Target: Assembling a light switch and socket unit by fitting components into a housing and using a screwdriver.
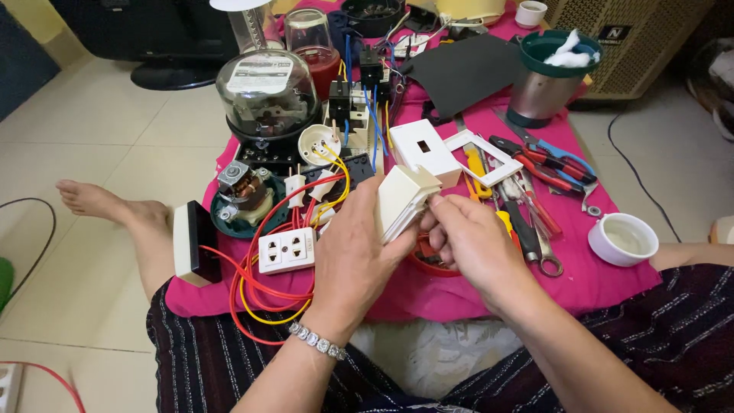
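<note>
**Cream switch box held between both hands above the pink cloth**

The cream switch box (404, 200) is raised above the pink cloth (459, 294) that covers the floor in front of the seated person. It is tilted, with its open edge turned toward the right hand.

The left hand (353, 256) grips the box from the left side and from below. Its fingers (382, 248) are clenched around the lower body of the box, so the box rises out of the top of the grip. A beaded bracelet (317, 340) sits on this wrist.

The right hand (475, 243) is at the right edge of the box. Its fingers (433, 218) are pinched at that edge, touching the box; whether they grip a separate small part cannot be told.

Surrounding items on the cloth:
- A white double socket (287, 250) with red and yellow wires (256, 294) lies just left of the left hand.
- A white cover plate (423, 151) and a white frame (483, 157) lie beyond the box.
- Red-handled pliers (547, 164) lie to the right of the frame.
- A glass-domed meter (266, 95) stands at the far left.
- A white cup (623, 239) stands on the cloth's right edge, well apart from the hands.
</note>
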